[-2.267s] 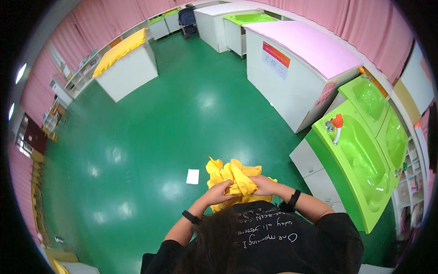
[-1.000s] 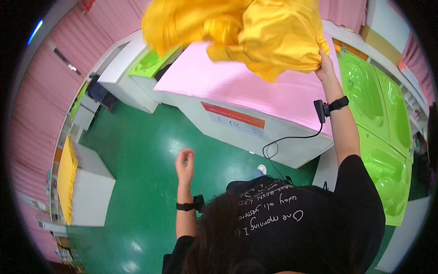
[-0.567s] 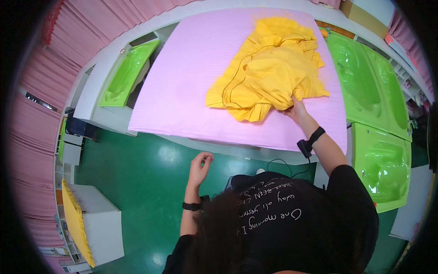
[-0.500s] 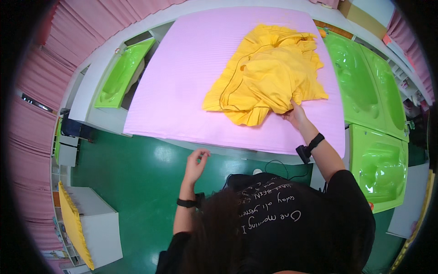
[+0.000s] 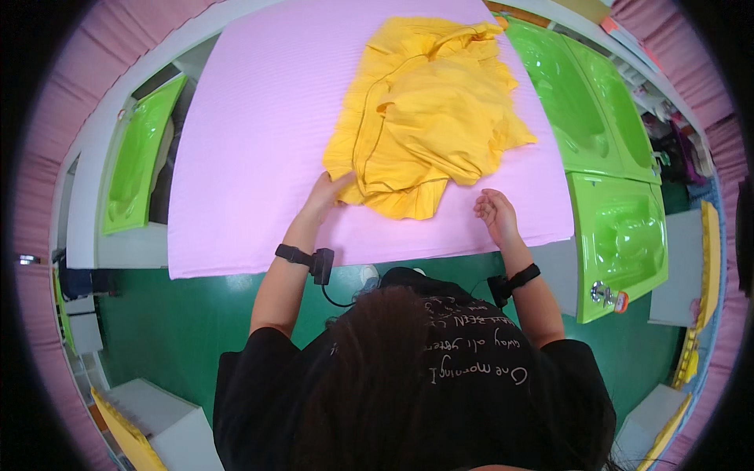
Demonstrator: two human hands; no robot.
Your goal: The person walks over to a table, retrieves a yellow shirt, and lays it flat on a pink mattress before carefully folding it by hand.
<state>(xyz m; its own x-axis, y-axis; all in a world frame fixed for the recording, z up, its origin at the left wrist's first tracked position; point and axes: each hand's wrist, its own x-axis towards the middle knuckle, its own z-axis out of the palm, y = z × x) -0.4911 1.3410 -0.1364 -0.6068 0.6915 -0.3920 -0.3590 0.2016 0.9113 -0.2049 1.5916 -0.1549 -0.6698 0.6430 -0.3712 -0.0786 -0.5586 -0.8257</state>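
Observation:
A crumpled yellow cloth [image 5: 440,118] with gathered, ruffled edges and a dark seam line lies on the pink covered table [image 5: 259,118]. At its near left corner is my left hand [image 5: 323,195], with fingers closed on the fabric edge; the fingertips are partly hidden by the cloth. My right hand [image 5: 496,213] hovers over the pink cover, close to the cloth's near right side but apart from it. Its fingers are loosely bent and slightly spread, with nothing in them. Both wrists wear black straps with small black devices.
Shiny green basins [image 5: 620,243] stand along the right side of the table. Another green basin [image 5: 137,161] sits on a white cabinet to the left. Low white units with yellow padded tops [image 5: 129,432] stand on the green floor. Pink curtains hang around the room.
My left hand has come up from beside the table to the cloth's near left corner. My right hand has let go of the cloth's near right edge and drawn back. The view has shifted right.

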